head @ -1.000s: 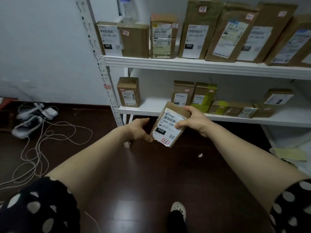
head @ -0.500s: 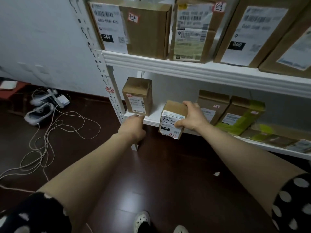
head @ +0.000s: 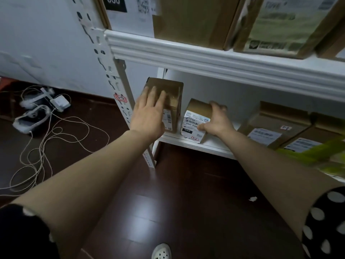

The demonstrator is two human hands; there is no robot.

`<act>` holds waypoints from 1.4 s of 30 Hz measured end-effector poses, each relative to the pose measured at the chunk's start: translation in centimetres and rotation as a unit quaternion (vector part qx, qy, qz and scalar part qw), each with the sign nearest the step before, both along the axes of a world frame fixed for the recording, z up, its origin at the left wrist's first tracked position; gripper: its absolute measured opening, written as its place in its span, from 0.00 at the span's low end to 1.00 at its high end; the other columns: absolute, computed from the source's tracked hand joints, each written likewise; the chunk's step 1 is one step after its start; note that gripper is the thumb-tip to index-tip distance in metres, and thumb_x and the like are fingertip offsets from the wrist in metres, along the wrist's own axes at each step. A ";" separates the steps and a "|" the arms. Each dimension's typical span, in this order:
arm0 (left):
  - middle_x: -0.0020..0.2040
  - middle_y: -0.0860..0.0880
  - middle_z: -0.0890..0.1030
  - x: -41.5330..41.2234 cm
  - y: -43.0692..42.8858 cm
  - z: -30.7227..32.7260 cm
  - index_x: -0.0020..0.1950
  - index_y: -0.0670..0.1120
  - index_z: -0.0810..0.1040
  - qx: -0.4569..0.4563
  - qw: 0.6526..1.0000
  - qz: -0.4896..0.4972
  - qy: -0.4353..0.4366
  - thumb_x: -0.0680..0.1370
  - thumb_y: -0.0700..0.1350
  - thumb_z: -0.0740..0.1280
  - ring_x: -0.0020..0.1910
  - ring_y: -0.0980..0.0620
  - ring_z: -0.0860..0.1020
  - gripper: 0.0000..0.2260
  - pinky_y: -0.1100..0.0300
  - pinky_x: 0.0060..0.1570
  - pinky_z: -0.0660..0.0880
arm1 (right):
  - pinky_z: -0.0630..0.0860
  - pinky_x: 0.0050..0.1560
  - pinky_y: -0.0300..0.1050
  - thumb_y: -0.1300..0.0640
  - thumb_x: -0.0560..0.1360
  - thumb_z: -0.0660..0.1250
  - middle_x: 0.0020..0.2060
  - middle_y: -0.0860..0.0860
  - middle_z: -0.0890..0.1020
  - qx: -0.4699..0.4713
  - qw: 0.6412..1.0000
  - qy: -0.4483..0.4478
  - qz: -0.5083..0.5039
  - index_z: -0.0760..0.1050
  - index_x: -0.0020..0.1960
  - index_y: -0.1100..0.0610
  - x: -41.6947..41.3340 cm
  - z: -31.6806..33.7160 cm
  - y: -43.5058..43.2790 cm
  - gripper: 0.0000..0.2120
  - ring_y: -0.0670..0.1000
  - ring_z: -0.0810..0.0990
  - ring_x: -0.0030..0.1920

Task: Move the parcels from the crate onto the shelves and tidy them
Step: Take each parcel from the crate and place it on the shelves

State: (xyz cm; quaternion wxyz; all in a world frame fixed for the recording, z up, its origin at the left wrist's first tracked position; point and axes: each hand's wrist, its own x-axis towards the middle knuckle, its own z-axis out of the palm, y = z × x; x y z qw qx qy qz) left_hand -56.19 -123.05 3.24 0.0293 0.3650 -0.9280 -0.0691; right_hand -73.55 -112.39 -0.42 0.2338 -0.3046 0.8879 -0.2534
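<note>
A small brown parcel [head: 196, 116] with a white barcode label stands on the lower white shelf [head: 201, 144]. My right hand [head: 216, 120] grips it, fingers over its top right edge and thumb on the label. To its left stands a taller brown box [head: 174, 96] at the shelf's left end. My left hand [head: 149, 113] lies flat against that box's front, fingers straight. The two boxes stand close side by side with a narrow gap between them.
Larger labelled parcels [head: 186, 19] sit on the upper shelf [head: 214, 58] overhead. More brown boxes [head: 276, 126] and a green-taped one [head: 321, 156] fill the lower shelf to the right. The perforated shelf post [head: 115, 86] stands left. Cables and chargers [head: 46, 113] lie on the dark floor.
My right hand has carried the small parcel forward onto the lower shelf beside the tall box. My left hand has risen from the shelf edge onto the tall box's front. The camera moved closer.
</note>
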 end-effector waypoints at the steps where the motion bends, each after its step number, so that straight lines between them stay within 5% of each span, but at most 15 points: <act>1: 0.79 0.44 0.44 -0.1 -0.3 -0.2 0.78 0.48 0.45 -0.002 1.000 -0.007 -0.005 0.75 0.40 0.65 0.77 0.45 0.39 0.38 0.51 0.75 0.43 | 0.68 0.64 0.42 0.61 0.66 0.77 0.70 0.57 0.59 0.000 1.000 -0.003 0.002 0.56 0.76 0.53 -0.1 -0.2 -0.3 0.45 0.57 0.71 0.65; 15: 0.78 0.44 0.48 -0.9 -1.8 -1.7 0.78 0.50 0.50 0.015 0.999 -0.034 -0.015 0.77 0.39 0.63 0.77 0.44 0.46 0.34 0.50 0.74 0.47 | 0.66 0.64 0.42 0.63 0.66 0.77 0.74 0.57 0.52 -0.004 0.998 -0.046 0.030 0.48 0.78 0.48 0.7 -1.8 -0.9 0.51 0.57 0.63 0.71; 34: 0.78 0.43 0.50 -0.8 -2.6 -2.5 0.78 0.49 0.51 -0.011 0.999 -0.046 0.000 0.75 0.40 0.64 0.76 0.43 0.48 0.34 0.50 0.75 0.46 | 0.78 0.44 0.46 0.69 0.69 0.72 0.71 0.58 0.55 -0.010 1.000 -0.013 0.026 0.45 0.77 0.45 0.3 -3.4 -3.1 0.50 0.60 0.73 0.61; 42: 0.77 0.41 0.50 -1.0 -2.1 -1.9 0.78 0.46 0.51 0.001 1.000 -0.030 -0.005 0.75 0.42 0.65 0.76 0.42 0.47 0.36 0.50 0.76 0.46 | 0.65 0.33 0.30 0.63 0.66 0.77 0.74 0.59 0.53 -0.009 1.000 -0.010 0.017 0.37 0.76 0.41 0.5 -2.9 -2.5 0.59 0.59 0.68 0.68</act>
